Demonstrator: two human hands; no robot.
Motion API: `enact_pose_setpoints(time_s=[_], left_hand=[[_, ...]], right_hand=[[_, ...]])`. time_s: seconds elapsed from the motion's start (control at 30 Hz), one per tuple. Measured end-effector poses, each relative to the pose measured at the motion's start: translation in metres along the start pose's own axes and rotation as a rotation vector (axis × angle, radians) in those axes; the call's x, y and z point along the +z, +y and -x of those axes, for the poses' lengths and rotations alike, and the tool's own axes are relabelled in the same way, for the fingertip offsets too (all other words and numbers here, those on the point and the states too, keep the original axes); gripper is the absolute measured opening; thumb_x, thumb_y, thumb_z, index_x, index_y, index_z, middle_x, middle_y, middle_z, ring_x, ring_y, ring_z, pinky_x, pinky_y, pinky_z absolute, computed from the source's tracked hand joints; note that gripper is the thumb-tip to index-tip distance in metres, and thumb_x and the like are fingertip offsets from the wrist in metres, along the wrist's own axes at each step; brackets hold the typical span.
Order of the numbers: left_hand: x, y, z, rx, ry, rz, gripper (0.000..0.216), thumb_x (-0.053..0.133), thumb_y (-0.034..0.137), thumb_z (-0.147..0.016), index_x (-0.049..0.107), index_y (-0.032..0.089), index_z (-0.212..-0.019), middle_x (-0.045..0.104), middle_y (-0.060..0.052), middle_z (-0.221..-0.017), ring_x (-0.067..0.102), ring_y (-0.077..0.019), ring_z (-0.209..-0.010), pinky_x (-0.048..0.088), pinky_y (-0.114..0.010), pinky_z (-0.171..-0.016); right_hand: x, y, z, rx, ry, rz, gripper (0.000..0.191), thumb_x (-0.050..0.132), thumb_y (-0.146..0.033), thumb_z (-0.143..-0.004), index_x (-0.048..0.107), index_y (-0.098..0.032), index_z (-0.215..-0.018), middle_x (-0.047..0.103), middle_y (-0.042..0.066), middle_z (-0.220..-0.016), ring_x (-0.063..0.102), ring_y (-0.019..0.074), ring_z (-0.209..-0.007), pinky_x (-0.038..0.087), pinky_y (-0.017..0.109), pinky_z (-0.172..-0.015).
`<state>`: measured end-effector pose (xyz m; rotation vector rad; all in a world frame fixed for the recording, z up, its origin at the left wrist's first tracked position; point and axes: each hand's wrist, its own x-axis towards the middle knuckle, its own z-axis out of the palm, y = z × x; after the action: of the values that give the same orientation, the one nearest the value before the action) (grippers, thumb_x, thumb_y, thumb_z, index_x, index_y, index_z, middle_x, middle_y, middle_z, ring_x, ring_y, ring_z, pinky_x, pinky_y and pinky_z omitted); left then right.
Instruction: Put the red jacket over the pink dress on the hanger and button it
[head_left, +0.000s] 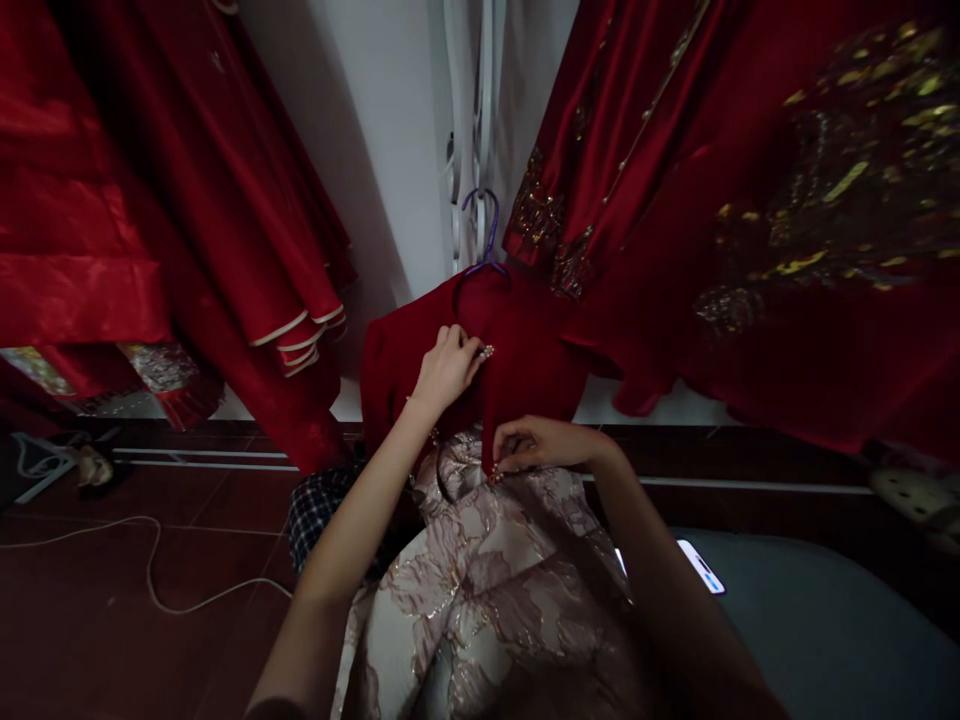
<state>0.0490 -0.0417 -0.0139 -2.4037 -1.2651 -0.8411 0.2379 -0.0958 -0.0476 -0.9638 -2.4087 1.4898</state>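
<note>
A dark red garment [420, 330] with a front opening hangs ahead of me on a purple hanger [491, 235]. High on its front edge, my left hand [448, 370] pinches the cloth beside a small pearly, beaded fastening [487, 352]. Lower down, the fingers of my right hand [536, 444] are closed on the garment's bottom front corner, by a small orange-red beaded piece [495, 474]. Directly below both hands lies a pale floral brocade cloth [480, 580] with shiny threads. Part of the red edge is hidden behind my fingers.
Red garments [255, 200] hang at left, and sequinned red ones [645, 220] at right. A lit phone [701, 567] rests on a grey-green surface [810, 600]. A white cable [154, 560] crosses the tiled floor. Dark checked cloth [319, 515] sits beside my left arm.
</note>
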Motion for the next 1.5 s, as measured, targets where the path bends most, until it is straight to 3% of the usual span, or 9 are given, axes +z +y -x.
enact_pose_setpoints(time_s=[0.13, 0.33, 0.57, 0.77, 0.93, 1.17, 1.3, 1.4, 1.5], left_hand=[[-0.001, -0.001, -0.008, 0.175, -0.038, -0.162, 0.023, 0.044, 0.033, -0.087, 0.059, 0.016, -0.09, 0.05, -0.012, -0.103, 0.046, -0.0239, -0.1, 0.042, -0.037, -0.082], [0.004, -0.002, -0.007, 0.169, 0.013, -0.131, 0.022, 0.043, 0.031, -0.087, 0.057, 0.016, -0.094, 0.052, -0.012, -0.105, 0.045, -0.0251, -0.103, 0.038, -0.043, -0.088], [0.006, -0.006, -0.004, 0.304, -0.003, -0.1, 0.016, 0.04, 0.021, -0.087, 0.053, 0.016, -0.096, 0.058, -0.008, -0.094, 0.048, -0.0196, -0.1, 0.026, -0.046, -0.105], [0.007, -0.007, -0.007, 0.368, 0.01, -0.15, 0.025, 0.04, 0.012, -0.085, 0.05, 0.02, -0.106, 0.058, -0.003, -0.086, 0.05, -0.017, -0.097, 0.019, -0.048, -0.111], [0.005, -0.007, -0.007, 0.368, 0.016, -0.182, 0.028, 0.04, 0.009, -0.084, 0.05, 0.02, -0.108, 0.058, -0.002, -0.084, 0.051, -0.016, -0.097, 0.014, -0.047, -0.114], [0.001, -0.002, -0.005, 0.295, 0.047, -0.099, 0.019, 0.036, 0.02, -0.09, 0.054, 0.018, -0.094, 0.059, -0.003, -0.079, 0.054, -0.0151, -0.089, 0.016, -0.046, -0.112], [-0.004, -0.005, -0.001, 0.138, 0.097, -0.103, 0.024, 0.036, 0.027, -0.09, 0.056, 0.018, -0.097, 0.061, -0.006, -0.08, 0.055, -0.0177, -0.086, 0.024, -0.047, -0.105], [-0.007, -0.007, -0.001, -0.054, 0.149, -0.115, 0.03, 0.042, 0.03, -0.087, 0.052, 0.015, -0.111, 0.061, -0.013, -0.097, 0.054, -0.0243, -0.098, 0.027, -0.05, -0.101], [-0.005, -0.002, -0.003, -0.184, 0.221, -0.13, 0.05, 0.052, 0.026, -0.079, 0.041, 0.013, -0.126, 0.047, -0.02, -0.125, 0.041, -0.033, -0.12, 0.021, -0.056, -0.104]], right_hand=[[0.0, 0.002, 0.0, -0.006, -0.002, 0.002, 0.041, 0.064, -0.049, -0.07, 0.062, -0.014, -0.091, 0.066, 0.005, -0.086, 0.059, 0.0141, -0.076, 0.043, 0.024, -0.066], [0.0, -0.001, -0.001, -0.032, 0.025, 0.003, 0.04, 0.062, -0.05, -0.071, 0.062, -0.015, -0.091, 0.066, 0.005, -0.087, 0.06, 0.0146, -0.078, 0.045, 0.027, -0.069], [-0.018, -0.007, 0.009, -0.135, 0.685, -0.158, 0.034, 0.059, -0.049, -0.076, 0.055, -0.017, -0.085, 0.062, 0.003, -0.08, 0.06, 0.0142, -0.077, 0.049, 0.031, -0.076], [-0.022, -0.017, 0.018, -0.224, 0.796, -0.182, 0.032, 0.063, -0.048, -0.073, 0.056, -0.019, -0.086, 0.062, 0.004, -0.088, 0.06, 0.015, -0.078, 0.053, 0.034, -0.075], [-0.036, -0.03, 0.005, -0.251, 1.026, -0.204, 0.04, 0.056, -0.055, -0.075, 0.056, -0.022, -0.097, 0.062, 0.007, -0.103, 0.059, 0.0204, -0.099, 0.052, 0.039, -0.084], [-0.049, -0.057, -0.032, -0.222, 0.982, -0.154, 0.055, 0.039, -0.058, -0.084, 0.046, -0.022, -0.124, 0.053, 0.008, -0.126, 0.049, 0.0209, -0.118, 0.044, 0.039, -0.096], [-0.051, -0.053, -0.047, 0.07, 1.114, -0.023, 0.083, 0.044, -0.066, -0.076, 0.035, -0.008, -0.134, 0.04, 0.019, -0.136, 0.033, 0.0325, -0.129, 0.031, 0.046, -0.106], [-0.048, -0.044, -0.059, 0.222, 1.302, 0.122, 0.104, 0.047, -0.068, -0.072, 0.014, 0.005, -0.139, 0.019, 0.029, -0.143, 0.011, 0.0386, -0.136, 0.016, 0.053, -0.108], [-0.04, -0.035, -0.077, 0.183, 1.31, 0.184, 0.103, 0.039, -0.067, -0.076, 0.001, 0.004, -0.14, 0.007, 0.029, -0.146, 0.001, 0.0353, -0.137, 0.013, 0.053, -0.108]])
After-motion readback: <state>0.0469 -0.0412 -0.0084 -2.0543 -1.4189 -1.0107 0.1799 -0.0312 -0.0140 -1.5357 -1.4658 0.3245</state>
